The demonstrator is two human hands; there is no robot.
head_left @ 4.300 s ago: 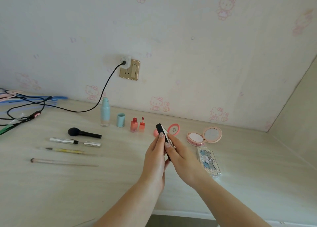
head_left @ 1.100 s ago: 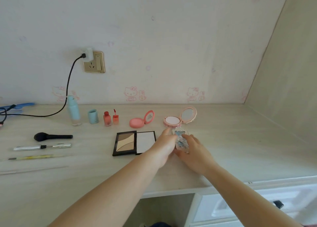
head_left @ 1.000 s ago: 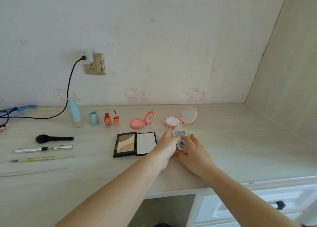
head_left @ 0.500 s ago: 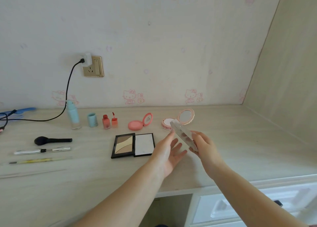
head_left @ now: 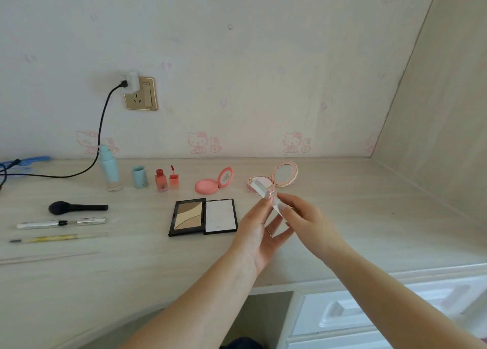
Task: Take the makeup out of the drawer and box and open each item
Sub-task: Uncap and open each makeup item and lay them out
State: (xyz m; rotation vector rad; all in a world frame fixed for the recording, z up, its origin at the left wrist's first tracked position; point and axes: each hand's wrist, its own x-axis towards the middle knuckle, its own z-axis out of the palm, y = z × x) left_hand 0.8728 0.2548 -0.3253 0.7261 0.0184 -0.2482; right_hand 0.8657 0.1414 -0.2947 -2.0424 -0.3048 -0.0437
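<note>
Lying far left: a thin stick (head_left: 50,256), a yellow pencil (head_left: 58,238), a silver tube (head_left: 62,222) and a black brush (head_left: 77,207), each flat on the counter (head_left: 118,275) and apart from the others.
Back row: a blue bottle (head_left: 109,168), its blue cap (head_left: 139,177), a red bottle (head_left: 160,180) with its wand cap (head_left: 173,178) just beside it, then an open coral compact (head_left: 214,181) and an open pink compact (head_left: 274,178).
Black cable: runs from the wall socket (head_left: 141,93) past the blue bottle.
Middle: a black palette (head_left: 203,217) lies open and flat, shades on its left half.
Left hand (head_left: 261,232): palm turned up, fingers straight and spread, 1 fingertip touching the clear case (head_left: 263,192).
Clear case: lifted off the counter, tilted, in front of the pink compact.
Right hand (head_left: 308,219): fingers (head_left: 286,211) curled, pinching the lower end of the clear case.
Lower right: white drawers (head_left: 369,314) under the counter edge.
</note>
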